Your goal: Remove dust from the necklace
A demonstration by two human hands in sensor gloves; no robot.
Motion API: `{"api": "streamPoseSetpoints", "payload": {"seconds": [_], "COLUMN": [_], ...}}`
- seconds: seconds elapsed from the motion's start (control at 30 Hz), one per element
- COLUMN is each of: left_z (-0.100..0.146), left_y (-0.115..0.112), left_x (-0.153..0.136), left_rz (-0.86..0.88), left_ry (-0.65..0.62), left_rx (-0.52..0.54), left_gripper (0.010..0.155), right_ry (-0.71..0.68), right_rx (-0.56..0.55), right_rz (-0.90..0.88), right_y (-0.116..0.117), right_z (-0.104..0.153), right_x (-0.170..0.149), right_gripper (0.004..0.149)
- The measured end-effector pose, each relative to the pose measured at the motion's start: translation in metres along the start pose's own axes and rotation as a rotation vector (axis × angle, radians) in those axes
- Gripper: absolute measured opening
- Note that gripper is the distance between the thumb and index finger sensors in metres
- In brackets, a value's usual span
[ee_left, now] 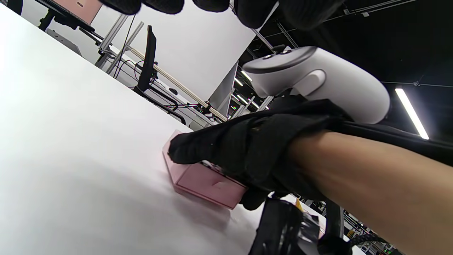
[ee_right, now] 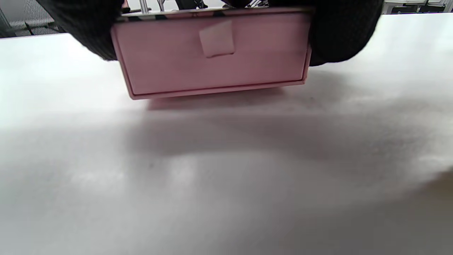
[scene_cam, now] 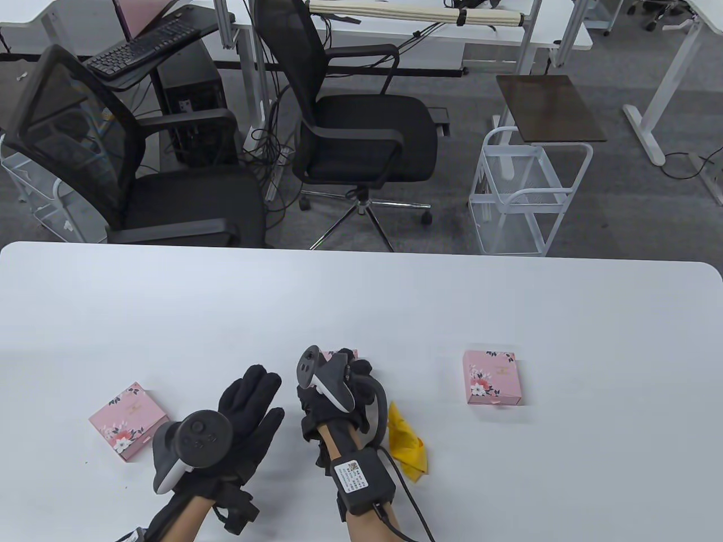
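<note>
1. Table view: the right hand (scene_cam: 333, 389) grips a pink box (ee_right: 212, 53) on the white table (scene_cam: 508, 305), thumb and fingers curled round its two ends.
2. Left hand (scene_cam: 248, 406) hovers just beside it, fingers straight, holding nothing.
3. Two more pink boxes, one at left (scene_cam: 129, 420) and one at right (scene_cam: 491, 377), lie well apart; a yellow cloth (scene_cam: 406, 443) sits beside the right wrist.
4. No necklace shows; the held box is closed.
</note>
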State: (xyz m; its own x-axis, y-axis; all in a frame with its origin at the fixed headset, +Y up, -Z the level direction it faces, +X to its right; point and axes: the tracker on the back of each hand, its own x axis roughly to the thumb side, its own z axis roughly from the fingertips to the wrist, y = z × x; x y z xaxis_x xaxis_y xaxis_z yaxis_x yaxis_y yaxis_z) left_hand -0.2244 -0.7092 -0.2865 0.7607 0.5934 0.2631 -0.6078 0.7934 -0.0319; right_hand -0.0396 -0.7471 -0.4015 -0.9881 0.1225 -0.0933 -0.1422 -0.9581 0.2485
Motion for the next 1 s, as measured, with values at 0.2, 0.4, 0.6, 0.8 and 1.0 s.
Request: {"api": "streamPoseSetpoints", "payload": {"seconds": [0.2, 0.4, 0.6, 0.8, 1.0], "left_z": [0.0, -0.001, -0.002, -0.002, -0.002], "left_y": [-0.003, -0.006, -0.006, -0.005, -0.005], "left_x": [-0.001, -0.006, -0.008, -0.009, -0.009], "left_rz": [-0.023, -0.031, -0.024, -0.018, -0.017], "left_ry": [0.011, 0.028, 0.034, 0.035, 0.033], "left_rx": [-0.007, -0.028, -0.027, -0.022, -0.026], "left_gripper": [0.061, 0.061, 0.061, 0.061, 0.061], "right_ry": [0.014, 0.051, 0.125, 0.157, 0.182], "right_rx": [-0.038, -0.031, -0.004, 0.018, 0.077], "right_rz": [-0.04, -0.051, -0.083, -0.086, -0.062], "right_y": [-0.031, -0.043, -0.039, -0.031, -0.022], "right_z": [0.003, 0.005, 0.004, -0.002, -0.009], "right_x": [-0.027, -0.068, -0.1, -0.109, -0.111], "right_gripper": [0.098, 0.097, 0.097, 0.095, 0.094]}}
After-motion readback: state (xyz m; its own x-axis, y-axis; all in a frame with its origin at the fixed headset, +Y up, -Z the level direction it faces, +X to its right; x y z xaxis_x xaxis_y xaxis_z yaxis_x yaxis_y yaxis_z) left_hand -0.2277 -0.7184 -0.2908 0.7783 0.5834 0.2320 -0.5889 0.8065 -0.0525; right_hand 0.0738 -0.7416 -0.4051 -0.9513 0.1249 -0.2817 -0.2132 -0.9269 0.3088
